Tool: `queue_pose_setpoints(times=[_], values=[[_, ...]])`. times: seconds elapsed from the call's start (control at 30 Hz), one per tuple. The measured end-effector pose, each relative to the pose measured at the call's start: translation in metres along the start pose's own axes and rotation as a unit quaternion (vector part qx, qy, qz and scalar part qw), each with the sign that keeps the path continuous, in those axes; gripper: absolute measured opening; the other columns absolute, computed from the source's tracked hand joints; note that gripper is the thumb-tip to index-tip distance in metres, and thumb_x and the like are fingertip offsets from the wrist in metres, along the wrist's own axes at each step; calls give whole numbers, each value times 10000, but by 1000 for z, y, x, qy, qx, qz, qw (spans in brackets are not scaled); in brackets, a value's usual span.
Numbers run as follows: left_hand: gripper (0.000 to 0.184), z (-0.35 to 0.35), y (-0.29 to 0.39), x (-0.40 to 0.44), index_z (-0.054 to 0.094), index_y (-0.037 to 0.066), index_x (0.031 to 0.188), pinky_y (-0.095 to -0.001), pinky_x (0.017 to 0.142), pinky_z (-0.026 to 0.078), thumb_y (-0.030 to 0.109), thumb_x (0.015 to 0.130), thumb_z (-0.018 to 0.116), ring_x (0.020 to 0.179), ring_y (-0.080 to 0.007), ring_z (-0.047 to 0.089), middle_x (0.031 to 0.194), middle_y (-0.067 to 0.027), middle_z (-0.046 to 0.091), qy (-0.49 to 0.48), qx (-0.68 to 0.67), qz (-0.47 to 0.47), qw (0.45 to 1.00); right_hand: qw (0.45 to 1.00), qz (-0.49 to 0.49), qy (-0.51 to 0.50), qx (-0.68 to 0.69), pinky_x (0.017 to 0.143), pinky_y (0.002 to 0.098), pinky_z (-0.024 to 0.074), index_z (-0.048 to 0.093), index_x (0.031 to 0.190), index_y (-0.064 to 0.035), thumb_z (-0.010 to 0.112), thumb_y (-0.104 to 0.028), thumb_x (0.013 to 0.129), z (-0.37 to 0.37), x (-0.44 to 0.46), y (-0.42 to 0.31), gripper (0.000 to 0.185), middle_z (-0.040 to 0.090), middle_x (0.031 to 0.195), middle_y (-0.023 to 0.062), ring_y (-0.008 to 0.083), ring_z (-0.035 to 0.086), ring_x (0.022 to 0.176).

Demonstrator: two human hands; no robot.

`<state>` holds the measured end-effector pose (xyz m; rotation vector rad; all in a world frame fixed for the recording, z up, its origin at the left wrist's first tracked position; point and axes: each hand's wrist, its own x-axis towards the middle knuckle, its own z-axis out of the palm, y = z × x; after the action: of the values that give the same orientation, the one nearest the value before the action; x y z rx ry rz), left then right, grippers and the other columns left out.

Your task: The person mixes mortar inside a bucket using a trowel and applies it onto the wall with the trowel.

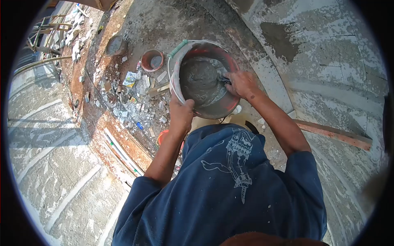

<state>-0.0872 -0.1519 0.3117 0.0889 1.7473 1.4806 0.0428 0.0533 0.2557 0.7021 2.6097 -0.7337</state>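
Observation:
A bucket with a white rim and reddish inner wall is in front of my body, tilted toward me. Wet grey mortar fills its lower part, with a lump in the middle. My left hand grips the near left rim, thumb on top. Over the right side of the bucket, my right hand is closed around the dark handle of a trowel. Mortar hides most of the trowel's blade. A green grip sits on the bucket's wire handle at the far left.
A small reddish bucket and a grey-crusted container stand on the ground beyond. Broken rubble lies to the left. Plastered walls rise on both sides; a wooden beam juts out at right.

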Motion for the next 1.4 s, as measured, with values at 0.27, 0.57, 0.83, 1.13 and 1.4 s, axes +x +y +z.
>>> queue_pose_setpoints(times=[0.27, 0.57, 0.83, 1.13, 1.4], values=[[535, 5, -19, -50, 457, -6, 1352, -340, 576, 627, -50, 821, 498, 765, -238, 712, 1085, -158, 653, 203, -63, -20, 977, 974, -202, -49, 91, 904, 507, 521, 709, 1208, -168, 731, -310, 826, 40, 21, -25, 409, 733, 1034, 156, 354, 690, 1044], [651, 72, -51, -89, 429, 29, 1422, -361, 604, 609, -88, 785, 504, 844, -264, 691, 1209, -194, 581, 368, -21, -87, 926, 913, -259, -203, 240, 912, 483, 519, 675, 1304, -147, 714, -307, 829, -27, -1, 124, 503, 721, 1052, 180, 376, 679, 1039], [818, 168, -91, -55, 258, 116, 1532, -323, 535, 555, -125, 793, 512, 778, -245, 658, 1218, -168, 566, 356, -49, -80, 930, 862, 66, 106, 490, 569, 253, 423, 666, 1170, -13, 678, -210, 954, -173, -16, 441, 293, 563, 721, -34, 63, 506, 592], [404, 228, -80, -46, 517, 44, 1192, -276, 441, 527, -89, 812, 550, 564, -147, 611, 876, -59, 620, 226, -95, -59, 968, 988, -46, 146, -22, 757, 440, 512, 655, 1270, -125, 718, -167, 835, -228, -137, 305, 442, 686, 932, 73, 304, 676, 847], [229, 223, -35, -68, 577, -1, 1017, -242, 547, 477, -60, 796, 563, 613, -88, 580, 780, -31, 619, 159, -17, 100, 982, 986, -104, 2, -133, 883, 482, 544, 709, 1187, -123, 595, -132, 902, -93, -85, 205, 307, 725, 1012, 161, 352, 706, 995]])
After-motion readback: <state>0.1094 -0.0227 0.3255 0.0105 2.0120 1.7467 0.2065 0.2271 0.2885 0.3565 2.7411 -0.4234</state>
